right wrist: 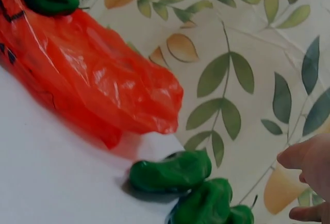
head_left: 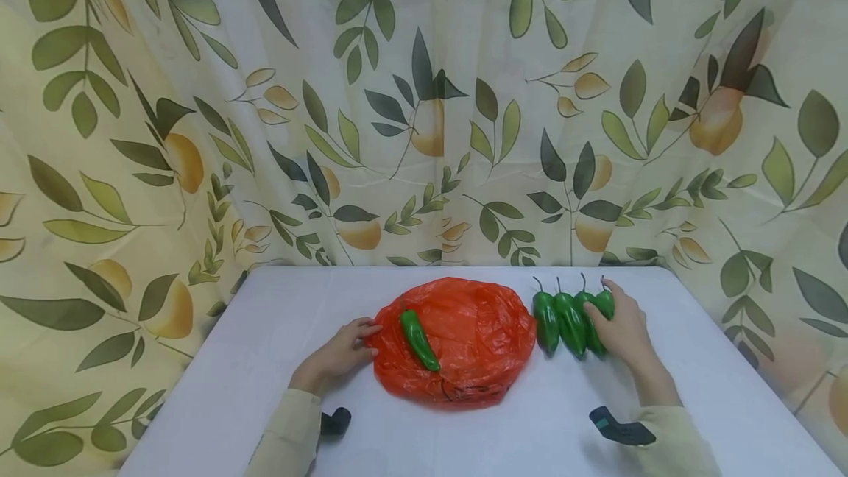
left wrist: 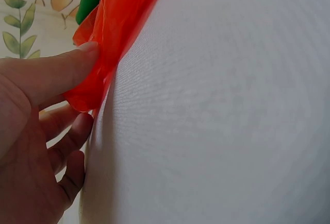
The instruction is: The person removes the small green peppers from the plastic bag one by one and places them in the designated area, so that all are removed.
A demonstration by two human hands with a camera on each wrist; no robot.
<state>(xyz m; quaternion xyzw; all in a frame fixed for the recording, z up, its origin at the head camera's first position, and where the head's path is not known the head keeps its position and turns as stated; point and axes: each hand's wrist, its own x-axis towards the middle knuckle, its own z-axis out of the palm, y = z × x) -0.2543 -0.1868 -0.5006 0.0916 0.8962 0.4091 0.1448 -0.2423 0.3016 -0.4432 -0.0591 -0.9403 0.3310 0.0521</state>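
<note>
Peppers [head_left: 573, 321] lie four abreast on the white table [head_left: 265, 359], glossy dark green, their thin stems pointing toward the leaf-printed curtain [head_left: 424, 109] behind. The person's right hand [head_left: 623, 330] rests over the two at the right end of the row, fingers curved round them; in the right wrist view only two fingertips [right wrist: 309, 157] show at the frame's edge, above the peppers [right wrist: 185, 185], so how firmly they grip is hard to tell.

Just left of the row sits a crumpled orange plastic bag [head_left: 464, 341], spread into a rough oval, thin and shiny, with dark print near its front edge. A fifth pepper [head_left: 419, 338], long and slightly curved, lies on top of the bag near its left side, stem end away from the person.

The left hand [head_left: 341, 355] is at the bag's left rim. Seen from the left wrist camera, the thumb [left wrist: 67, 69] presses on the orange film [left wrist: 118, 33] from above and the other fingers curl beneath, pinching the edge against the table [left wrist: 221, 110]. Pale sleeves cover both forearms.
</note>
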